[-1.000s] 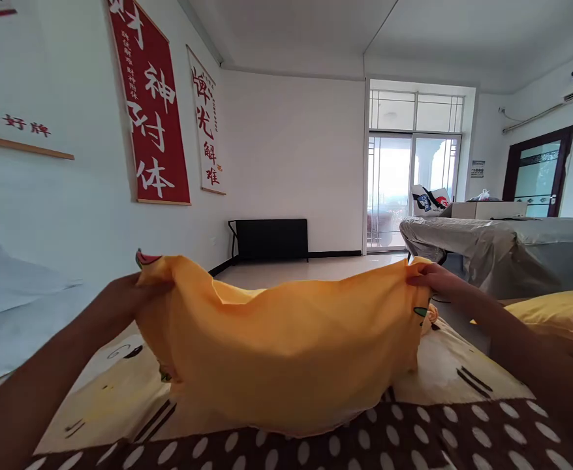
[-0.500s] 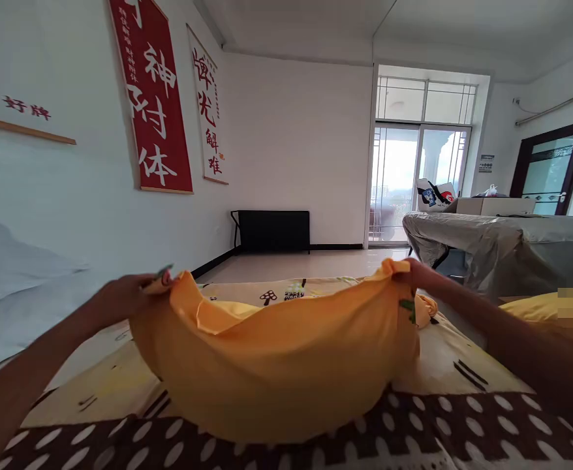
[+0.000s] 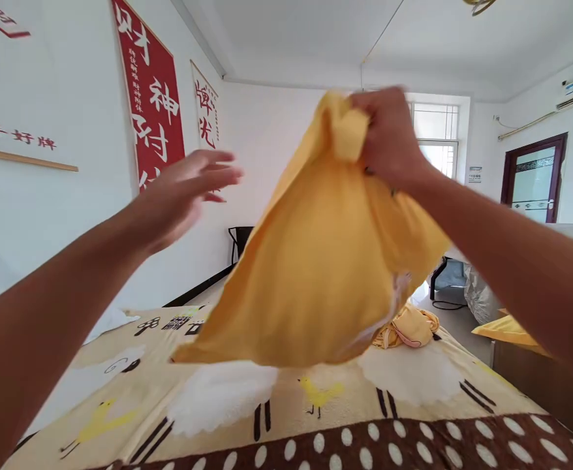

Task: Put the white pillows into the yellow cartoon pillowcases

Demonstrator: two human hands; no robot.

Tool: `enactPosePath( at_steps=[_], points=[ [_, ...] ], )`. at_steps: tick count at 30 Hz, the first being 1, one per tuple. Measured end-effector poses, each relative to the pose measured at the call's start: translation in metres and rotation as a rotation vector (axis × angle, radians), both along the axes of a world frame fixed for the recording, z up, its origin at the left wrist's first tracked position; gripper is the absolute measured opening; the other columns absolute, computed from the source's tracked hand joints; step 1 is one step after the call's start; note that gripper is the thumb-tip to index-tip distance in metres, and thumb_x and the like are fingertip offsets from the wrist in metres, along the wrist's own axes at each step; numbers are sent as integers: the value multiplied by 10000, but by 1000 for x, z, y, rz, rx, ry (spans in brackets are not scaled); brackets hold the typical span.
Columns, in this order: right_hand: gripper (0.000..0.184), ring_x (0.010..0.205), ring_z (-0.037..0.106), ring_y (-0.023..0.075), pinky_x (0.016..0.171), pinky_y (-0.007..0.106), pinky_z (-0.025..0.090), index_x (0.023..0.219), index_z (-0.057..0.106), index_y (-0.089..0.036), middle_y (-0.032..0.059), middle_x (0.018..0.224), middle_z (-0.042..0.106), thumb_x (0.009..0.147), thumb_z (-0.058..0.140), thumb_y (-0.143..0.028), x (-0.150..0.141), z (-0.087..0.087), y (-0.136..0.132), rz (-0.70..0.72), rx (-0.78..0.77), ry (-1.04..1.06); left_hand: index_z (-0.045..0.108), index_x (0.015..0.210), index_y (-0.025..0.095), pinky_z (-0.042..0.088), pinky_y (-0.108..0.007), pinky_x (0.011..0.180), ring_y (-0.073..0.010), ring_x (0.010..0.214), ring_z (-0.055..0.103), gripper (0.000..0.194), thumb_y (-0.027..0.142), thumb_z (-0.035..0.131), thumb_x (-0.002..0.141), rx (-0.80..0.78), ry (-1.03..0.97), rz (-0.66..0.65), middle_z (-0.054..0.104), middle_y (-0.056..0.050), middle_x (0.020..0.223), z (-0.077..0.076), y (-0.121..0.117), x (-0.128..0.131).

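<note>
My right hand (image 3: 389, 137) is raised high and grips the top corner of a yellow pillowcase (image 3: 316, 261) with something bulky inside. The pillowcase hangs in the air above the bed, its lower edge a little over the blanket. My left hand (image 3: 188, 189) is open with fingers stretched out, blurred by motion, left of the pillowcase and not touching it. Below lies a cream blanket (image 3: 228, 405) with sheep and chick drawings and a brown dotted border.
A crumpled yellow cloth (image 3: 408, 326) lies on the blanket's far right. Red and white calligraphy scrolls (image 3: 154, 98) hang on the left wall. A black stand (image 3: 240, 238) is by the far wall. A dark door (image 3: 531, 176) is at right, a covered table behind my right arm.
My left hand let go of the pillowcase and swung free. My right hand lifted its corner high, so the pillowcase rose off the bed and now hangs.
</note>
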State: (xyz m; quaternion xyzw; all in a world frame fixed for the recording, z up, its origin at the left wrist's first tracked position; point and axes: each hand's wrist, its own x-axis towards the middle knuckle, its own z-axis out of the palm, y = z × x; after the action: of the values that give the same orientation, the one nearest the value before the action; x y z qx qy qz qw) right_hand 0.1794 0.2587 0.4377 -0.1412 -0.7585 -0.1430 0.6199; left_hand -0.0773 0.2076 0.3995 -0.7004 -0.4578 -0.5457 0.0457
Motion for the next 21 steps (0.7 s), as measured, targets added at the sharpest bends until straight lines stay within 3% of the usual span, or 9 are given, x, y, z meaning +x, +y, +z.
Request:
enactPosePath(
  at_steps=[2, 4, 8, 13, 18, 21],
  points=[
    [144, 601, 408, 93, 557, 228, 300, 542, 492, -163, -37, 557, 403, 649, 513, -69, -29, -19, 5, 1, -4, -141, 338, 1389, 280, 395, -385, 998, -232, 1221, 485, 754, 489, 612, 718, -107, 160, -194, 516, -47, 1333, 11, -6, 35],
    [88, 581, 397, 88, 572, 231, 302, 583, 564, -150, -40, 546, 429, 669, 563, -131, -49, -36, 16, -39, -76, -248, 410, 1345, 280, 446, -350, 919, -245, 1143, 549, 768, 434, 686, 645, -218, 365, -197, 562, -47, 1266, 19, -9, 56],
    [137, 568, 411, 106, 573, 245, 310, 755, 648, -168, -20, 613, 527, 684, 584, -266, -66, -55, 35, -150, -171, -331, 596, 1068, 201, 477, -332, 744, -271, 905, 635, 523, 350, 666, 571, -333, 709, 104, 657, -50, 978, 26, -1, 64],
    [133, 619, 440, 127, 571, 248, 311, 761, 633, -190, -13, 664, 554, 719, 571, -299, -64, -50, 30, -168, -154, -353, 600, 986, 190, 426, -289, 625, -234, 755, 625, 407, 251, 583, 584, -196, 833, 382, 643, -36, 859, 26, 10, 66],
    [198, 681, 474, 126, 576, 239, 338, 837, 580, -174, -11, 755, 566, 725, 633, -328, -42, -43, 17, -138, -274, -460, 657, 868, 174, 400, -278, 608, -191, 668, 595, 237, 284, 531, 700, -224, 915, 559, 620, -24, 728, 27, 16, 65],
    [449, 756, 545, 157, 595, 243, 395, 1007, 540, -179, 16, 906, 617, 638, 728, -350, -17, -45, 20, -130, -429, -618, 655, 882, 149, 415, -272, 735, -175, 762, 596, 312, 353, 457, 752, -144, 921, 599, 619, -8, 762, 29, 24, 49]
  ],
)
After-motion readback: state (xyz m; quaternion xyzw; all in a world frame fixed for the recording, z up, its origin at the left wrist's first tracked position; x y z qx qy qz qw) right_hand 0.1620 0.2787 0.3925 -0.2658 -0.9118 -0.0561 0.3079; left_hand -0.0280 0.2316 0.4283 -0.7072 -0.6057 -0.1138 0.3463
